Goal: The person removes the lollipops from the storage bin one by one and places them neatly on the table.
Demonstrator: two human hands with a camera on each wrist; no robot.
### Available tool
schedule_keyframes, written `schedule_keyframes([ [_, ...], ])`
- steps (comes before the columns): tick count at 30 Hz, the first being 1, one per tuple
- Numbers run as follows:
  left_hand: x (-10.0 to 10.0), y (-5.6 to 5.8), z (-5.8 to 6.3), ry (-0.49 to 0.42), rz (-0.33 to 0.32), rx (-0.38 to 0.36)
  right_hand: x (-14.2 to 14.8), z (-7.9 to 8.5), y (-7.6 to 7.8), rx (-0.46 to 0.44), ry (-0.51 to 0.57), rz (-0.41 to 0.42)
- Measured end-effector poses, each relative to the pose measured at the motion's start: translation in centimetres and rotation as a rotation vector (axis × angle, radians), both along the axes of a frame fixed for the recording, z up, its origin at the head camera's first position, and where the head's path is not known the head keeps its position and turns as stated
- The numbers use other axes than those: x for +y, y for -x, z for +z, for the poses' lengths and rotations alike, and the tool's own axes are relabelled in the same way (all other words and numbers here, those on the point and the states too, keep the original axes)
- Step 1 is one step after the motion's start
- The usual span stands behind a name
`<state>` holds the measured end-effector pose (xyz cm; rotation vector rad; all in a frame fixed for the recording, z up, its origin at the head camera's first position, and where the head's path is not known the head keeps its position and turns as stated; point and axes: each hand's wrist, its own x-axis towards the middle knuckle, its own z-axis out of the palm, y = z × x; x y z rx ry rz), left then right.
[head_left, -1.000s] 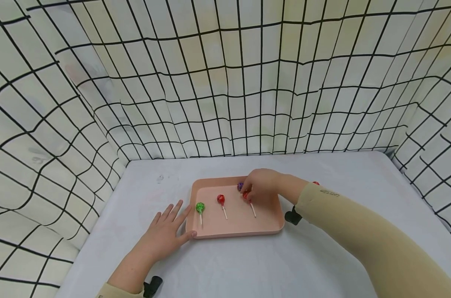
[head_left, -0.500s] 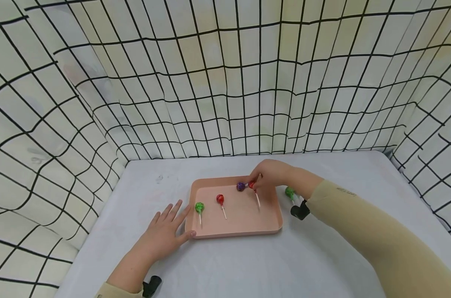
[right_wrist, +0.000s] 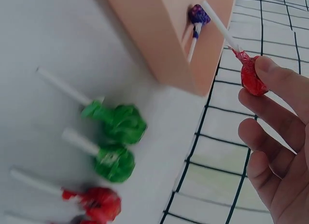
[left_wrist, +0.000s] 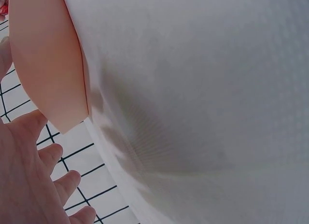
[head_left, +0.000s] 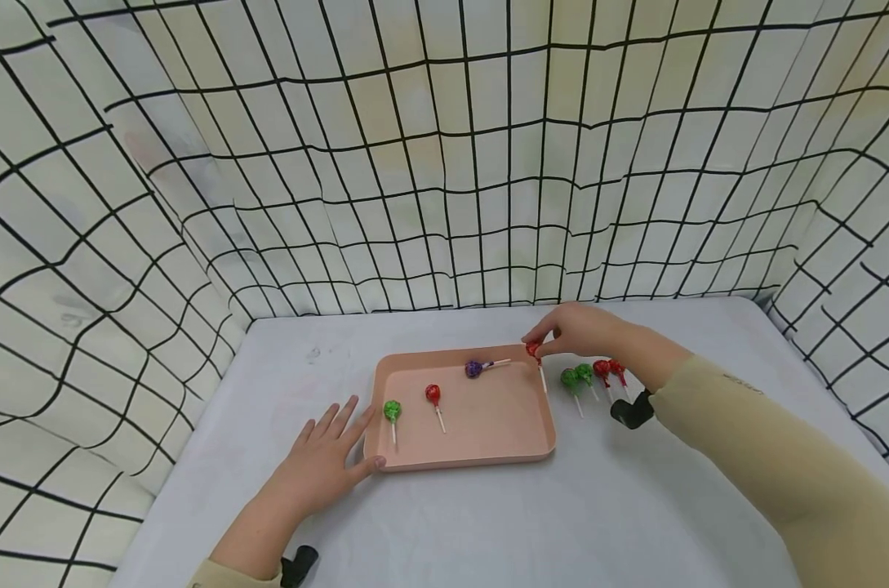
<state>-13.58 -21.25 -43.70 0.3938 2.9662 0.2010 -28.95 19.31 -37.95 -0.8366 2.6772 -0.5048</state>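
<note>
My right hand (head_left: 584, 331) pinches a red lollipop (right_wrist: 252, 77) by its wrapped head between thumb and forefinger, above the right rim of the pink tray (head_left: 473, 441). Its white stick hangs downward in the head view. My left hand (head_left: 322, 457) has its fingers spread, touching the tray's left edge. Inside the tray lie a green lollipop (head_left: 393, 411), a red lollipop (head_left: 433, 394) and a purple lollipop (head_left: 474, 369), the purple one lying sideways with its stick to the right.
To the right of the tray, two green lollipops (right_wrist: 116, 163) and two red lollipops (right_wrist: 101, 203) lie in a row on the white table (head_left: 459, 523). A white backdrop with a black grid (head_left: 481, 192) encloses the back and sides.
My right hand has lifted the red lollipop from beside the purple one and carried it right to the tray's edge. The lollipops on the table have come into view. My left hand has stayed put.
</note>
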Motion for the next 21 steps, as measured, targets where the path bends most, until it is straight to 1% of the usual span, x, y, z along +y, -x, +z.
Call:
schedule_keyframes([
  [4,0.0,0.0,0.0,-0.003,0.003,-0.006,2.2,-0.2,-0.2,-0.017,0.0,-0.042],
  [8,0.0,0.0,0.0,-0.006,0.006,-0.008,4.6,-0.5,-0.4,-0.036,-0.005,-0.067],
  [14,0.0,0.0,-0.1,-0.002,0.002,-0.009,8.1,-0.6,-1.0,-0.049,-0.046,-0.113],
  [21,-0.1,0.0,-0.1,-0.003,0.004,-0.006,12.0,-1.6,-1.3,-0.07,-0.062,-0.153],
])
